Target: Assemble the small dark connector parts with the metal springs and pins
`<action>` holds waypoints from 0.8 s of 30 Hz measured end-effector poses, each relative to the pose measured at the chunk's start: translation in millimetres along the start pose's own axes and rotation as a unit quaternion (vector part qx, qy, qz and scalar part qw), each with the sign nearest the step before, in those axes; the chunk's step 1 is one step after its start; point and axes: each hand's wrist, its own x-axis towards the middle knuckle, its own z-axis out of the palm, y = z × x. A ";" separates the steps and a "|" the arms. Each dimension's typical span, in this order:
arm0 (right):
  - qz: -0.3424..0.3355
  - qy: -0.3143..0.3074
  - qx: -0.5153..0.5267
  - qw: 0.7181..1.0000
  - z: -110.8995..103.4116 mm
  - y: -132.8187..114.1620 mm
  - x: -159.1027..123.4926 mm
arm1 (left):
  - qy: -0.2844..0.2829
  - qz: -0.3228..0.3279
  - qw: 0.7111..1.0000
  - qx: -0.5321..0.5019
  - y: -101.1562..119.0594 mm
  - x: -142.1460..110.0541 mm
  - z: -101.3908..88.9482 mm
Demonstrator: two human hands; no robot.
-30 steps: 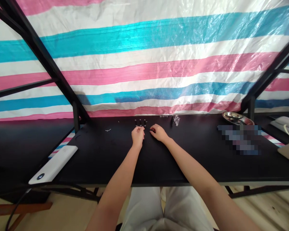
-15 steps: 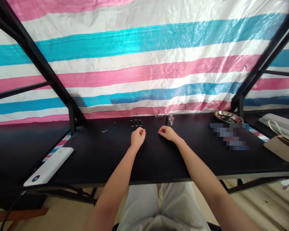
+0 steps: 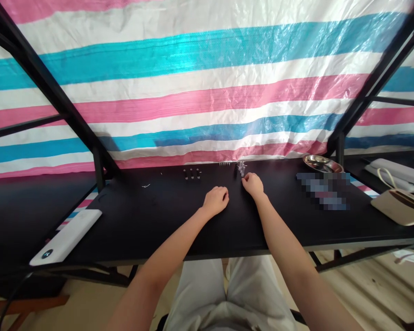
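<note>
My left hand (image 3: 216,201) is curled closed over the middle of the black table; whatever its fingers may hold is hidden. My right hand (image 3: 253,185) has its fingers drawn together at the near side of a small heap of clear and metallic pieces (image 3: 241,168), and what lies in its fingertips cannot be made out. To the left of both hands, three small dark pieces with light ends (image 3: 192,174) stand in a row. Behind them, near the back edge, is a row of several tiny metallic parts (image 3: 224,164).
A shiny metal dish (image 3: 322,164) sits at the back right, behind a blurred-out patch (image 3: 324,191). A white power bank (image 3: 67,236) lies at the left edge and a beige pouch (image 3: 398,207) at the right. A thin white scrap (image 3: 146,185) lies left of centre. Striped sheeting hangs behind.
My left hand has moved right, away from the three dark pieces. My right hand has shifted right, to the near side of the clear heap. The view has shifted slightly.
</note>
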 end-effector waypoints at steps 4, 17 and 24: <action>-0.001 0.030 0.000 1.000 7.2 2.3 1.3 | 0.005 0.015 0.999 0.032 8.2 14.7 8.1; 0.013 0.049 0.011 0.999 14.5 2.2 8.5 | 0.001 -0.029 0.996 0.080 12.1 69.3 35.9; 0.015 0.055 0.013 0.998 18.7 2.4 13.4 | 0.017 -0.043 0.996 0.077 13.5 78.0 39.2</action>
